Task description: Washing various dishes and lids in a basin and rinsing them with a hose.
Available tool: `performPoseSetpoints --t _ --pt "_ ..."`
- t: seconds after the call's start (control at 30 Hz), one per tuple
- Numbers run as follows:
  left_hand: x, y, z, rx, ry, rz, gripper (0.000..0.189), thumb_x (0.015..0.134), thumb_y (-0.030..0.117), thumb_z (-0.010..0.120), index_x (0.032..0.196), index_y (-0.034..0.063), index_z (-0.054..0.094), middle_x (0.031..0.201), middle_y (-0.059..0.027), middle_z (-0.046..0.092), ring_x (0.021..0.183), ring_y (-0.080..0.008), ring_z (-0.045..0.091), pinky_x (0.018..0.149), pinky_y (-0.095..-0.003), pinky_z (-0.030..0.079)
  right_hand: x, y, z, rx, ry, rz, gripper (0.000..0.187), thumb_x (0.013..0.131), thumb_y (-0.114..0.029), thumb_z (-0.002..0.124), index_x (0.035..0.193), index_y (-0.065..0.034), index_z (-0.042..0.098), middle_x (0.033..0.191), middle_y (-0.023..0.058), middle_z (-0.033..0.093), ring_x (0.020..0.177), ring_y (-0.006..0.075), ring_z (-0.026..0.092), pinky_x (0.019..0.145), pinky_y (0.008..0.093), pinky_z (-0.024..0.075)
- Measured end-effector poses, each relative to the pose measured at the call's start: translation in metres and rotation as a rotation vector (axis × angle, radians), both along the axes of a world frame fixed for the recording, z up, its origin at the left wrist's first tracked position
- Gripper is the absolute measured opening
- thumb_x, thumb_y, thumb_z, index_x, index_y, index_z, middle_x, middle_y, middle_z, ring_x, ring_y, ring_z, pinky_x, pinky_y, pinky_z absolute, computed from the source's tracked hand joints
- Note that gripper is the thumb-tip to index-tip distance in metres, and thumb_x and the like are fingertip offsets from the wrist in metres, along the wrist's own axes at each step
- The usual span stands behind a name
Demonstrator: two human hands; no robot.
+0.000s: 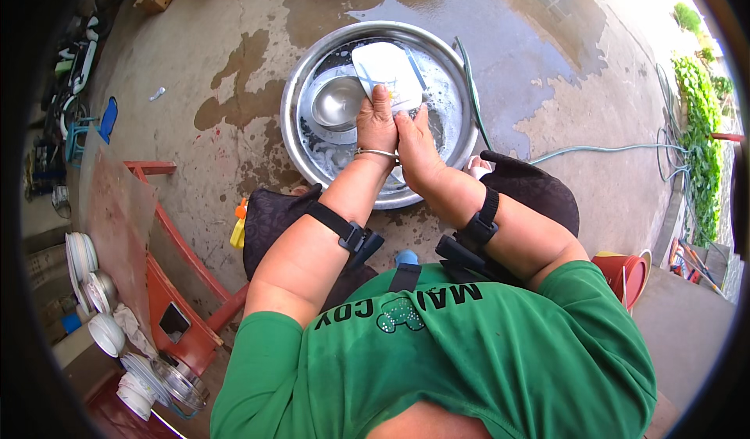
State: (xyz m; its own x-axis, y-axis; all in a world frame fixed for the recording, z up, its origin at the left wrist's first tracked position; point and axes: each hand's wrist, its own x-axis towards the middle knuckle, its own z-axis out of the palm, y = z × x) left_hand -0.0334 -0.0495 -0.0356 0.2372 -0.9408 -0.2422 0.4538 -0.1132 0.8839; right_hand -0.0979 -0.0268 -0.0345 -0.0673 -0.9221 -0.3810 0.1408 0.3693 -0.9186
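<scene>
A wide metal basin (pixel 290 108) of sudsy water stands on the concrete floor before me. My left hand (pixel 376 124) and my right hand (pixel 418 140) are side by side over it, both at the near edge of a white rectangular dish (pixel 387 67) with blue lines. The left thumb lies on the dish's face; the fingers of both hands are mostly hidden beneath it. A round metal bowl (pixel 338 104) rests in the basin to the left of the dish, on what looks like a pale plate.
A green hose (pixel 469 81) leans over the basin's right rim and runs right across the floor. Stacked dishes (pixel 82 263) and metal pans (pixel 179 380) are at the lower left, beside a red frame (pixel 187 245). A red bucket (pixel 621 275) stands at right. A yellow bottle (pixel 238 233) is by my left knee.
</scene>
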Motion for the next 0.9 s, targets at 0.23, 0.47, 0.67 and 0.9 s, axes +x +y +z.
performPoseSetpoints --t 0.23,0.47,0.67,0.9 --pt "-0.007 0.006 -0.01 -0.059 -0.393 0.009 0.055 0.092 0.051 0.044 0.106 -0.0003 0.058 0.097 -0.0072 0.064 0.084 -0.0172 0.06 0.076 -0.032 0.047 -0.032 -0.046 0.005 0.166 -0.444 -0.064 0.045 0.095 -0.037 0.035 0.113 0.0011 0.051 0.105 0.011 0.057 0.096 0.0198 0.054 0.082 0.0343 0.0424" --pt "0.016 0.008 -0.038 0.127 -0.649 0.002 0.056 0.091 0.051 0.044 0.1 -0.0018 0.06 0.088 -0.0195 0.065 0.083 -0.0314 0.063 0.074 -0.0396 0.047 0.005 0.001 -0.004 -0.065 0.171 0.133 0.054 0.093 -0.032 0.041 0.13 0.0057 0.035 0.128 0.0233 0.044 0.12 0.029 0.042 0.101 0.0325 0.0315" --pt "0.0 0.03 -0.016 0.063 -0.892 -0.036 0.05 0.091 0.047 0.043 0.091 0.0001 0.06 0.083 -0.0261 0.061 0.082 -0.0449 0.057 0.074 -0.0471 0.045 -0.048 -0.054 -0.03 0.234 -0.283 0.149 0.032 0.091 -0.024 0.044 0.108 0.0012 0.055 0.097 0.0102 0.059 0.089 0.0185 0.054 0.079 0.0307 0.0406" --pt "0.021 0.026 -0.017 0.211 -0.843 -0.05 0.052 0.091 0.048 0.043 0.092 -0.0009 0.062 0.084 -0.0253 0.063 0.081 -0.0422 0.06 0.073 -0.046 0.045 -0.04 -0.017 -0.037 0.101 0.132 0.195 0.042 0.088 -0.02 0.046 0.122 0.0045 0.051 0.106 0.0123 0.061 0.095 0.0191 0.056 0.086 0.0293 0.0411"
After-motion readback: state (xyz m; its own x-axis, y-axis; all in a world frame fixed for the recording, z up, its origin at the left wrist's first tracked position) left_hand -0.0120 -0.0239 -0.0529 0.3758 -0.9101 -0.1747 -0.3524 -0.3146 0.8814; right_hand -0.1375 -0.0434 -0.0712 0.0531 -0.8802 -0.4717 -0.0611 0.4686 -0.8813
